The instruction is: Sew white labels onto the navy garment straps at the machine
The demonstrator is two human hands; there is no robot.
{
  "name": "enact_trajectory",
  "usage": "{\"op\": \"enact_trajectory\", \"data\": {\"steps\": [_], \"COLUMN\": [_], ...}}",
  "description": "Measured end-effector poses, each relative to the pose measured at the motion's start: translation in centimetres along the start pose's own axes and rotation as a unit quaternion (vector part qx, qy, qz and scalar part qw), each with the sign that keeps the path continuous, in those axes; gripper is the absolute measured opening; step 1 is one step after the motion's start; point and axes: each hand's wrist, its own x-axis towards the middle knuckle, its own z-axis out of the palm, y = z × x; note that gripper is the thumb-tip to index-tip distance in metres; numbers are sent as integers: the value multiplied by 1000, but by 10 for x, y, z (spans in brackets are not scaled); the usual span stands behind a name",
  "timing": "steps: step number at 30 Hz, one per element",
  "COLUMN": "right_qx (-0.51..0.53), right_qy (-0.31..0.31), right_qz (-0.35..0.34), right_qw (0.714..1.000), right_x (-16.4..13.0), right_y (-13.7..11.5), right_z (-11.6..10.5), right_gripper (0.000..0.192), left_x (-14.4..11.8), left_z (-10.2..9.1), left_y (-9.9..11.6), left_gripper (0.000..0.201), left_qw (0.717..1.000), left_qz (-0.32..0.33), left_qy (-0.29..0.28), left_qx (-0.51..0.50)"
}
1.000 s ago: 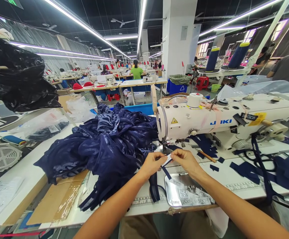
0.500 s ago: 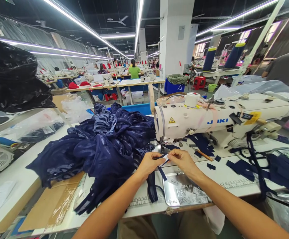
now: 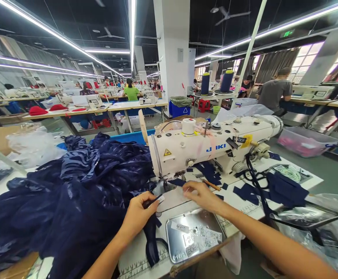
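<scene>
My left hand (image 3: 140, 212) is closed in a pinch on a navy fabric strap, with a small white label (image 3: 161, 198) showing at its fingertips. My right hand (image 3: 202, 197) is beside the needle area, thumb and fingertips pressed together; whatever they hold, if anything, is too small to make out. Behind both hands stands a white sewing machine (image 3: 171, 154), its presser foot (image 3: 166, 185) between and just beyond them. Below the hands lies a shiny metal tray (image 3: 192, 219) with several printed white labels (image 3: 202, 241). A navy strap loop (image 3: 151, 244) hangs over the table's ruler edge.
A large heap of navy garments (image 3: 107, 174) covers the left side. Right of the needle lie navy scraps (image 3: 246, 192), an orange-handled tool (image 3: 212, 185), scissors (image 3: 257, 179) and stacked navy pieces (image 3: 287, 190). A dark-rimmed tray (image 3: 308, 217) sits at the right. Other people work farther back.
The view has swung to the right. My hands, together at the labelled strap before, are now apart: the right has let go of it, while the left keeps hold.
</scene>
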Motion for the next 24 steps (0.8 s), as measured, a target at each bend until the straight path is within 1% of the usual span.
{"op": "enact_trajectory", "data": {"steps": [1,2,3,4,5,6,7,8,10,12,13,14,16,19,21,22,23,24], "right_qx": [-118,-234,-297,-342,-369,-384,-401,-418,-442,-456,-461,-465,-471,-490,-488,-471,-439,-395], "right_qy": [15,32,44,53,58,60,59,58,53,48,45,44,43,64,82,79,61,29], "right_qz": [16,41,65,84,99,108,115,119,125,123,121,117,114,105,58,17,-31,-81], "right_qw": [993,971,952,934,922,915,907,899,887,880,878,876,873,863,867,878,896,915], "right_x": [2,4,8,12,16,20,23,25,28,27,27,26,24,21,21,21,22,24], "right_y": [9,19,27,35,41,46,50,52,54,55,55,55,53,42,30,24,19,14], "right_z": [-11,-21,-28,-34,-36,-37,-35,-32,-25,-20,-19,-20,-22,-26,-24,-20,-15,-8], "right_gripper": [12,14,14,14,14,14,15,16,20,24,25,25,25,25,23,21,20,19], "left_x": [1,4,8,13,19,26,33,40,47,48,45,42,35,28,27,28,28,27], "left_z": [1,4,9,17,26,35,44,52,60,59,55,50,40,31,31,32,33,34], "left_y": [0,1,1,1,0,-2,-6,-10,-22,-34,-39,-42,-46,-48,-48,-48,-47,-47], "left_gripper": [18,18,19,21,23,25,26,26,24,21,19,17,14,15,16,16,16,16], "left_qw": [992,968,931,887,844,808,782,769,772,784,785,781,762,736,730,728,727,727], "left_qz": [82,170,252,323,380,416,438,446,426,399,396,400,425,454,463,466,468,469], "left_qy": [41,75,96,101,87,79,51,34,-9,-36,-48,-59,-75,-72,-68,-67,-65,-64], "left_qx": [85,170,247,314,369,410,440,456,473,475,474,475,482,497,498,498,497,497]}}
